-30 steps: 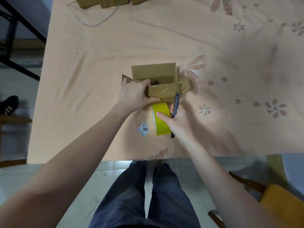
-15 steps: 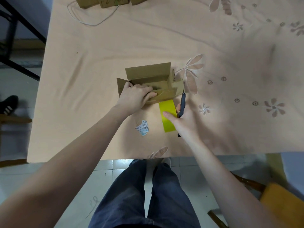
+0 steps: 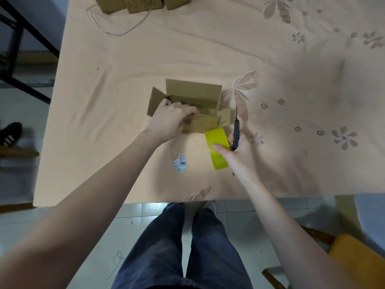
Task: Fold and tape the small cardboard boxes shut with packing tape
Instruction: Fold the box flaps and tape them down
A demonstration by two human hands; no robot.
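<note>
We are holding the box (image 3: 193, 105) mid-desk with our left hand (image 3: 168, 119), flaps not yet closed. Our right hand (image 3: 239, 155) is gripping the tape (image 3: 216, 149) and a cutter (image 3: 236, 132); taping is not started, we judge.

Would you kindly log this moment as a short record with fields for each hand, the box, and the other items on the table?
left hand: grips the small cardboard box, near side
right hand: holds yellow tape roll and dark cutter
box flaps: open
tape: runs onto the box's near side
table: barcode labels; more boxes at far edge
</note>
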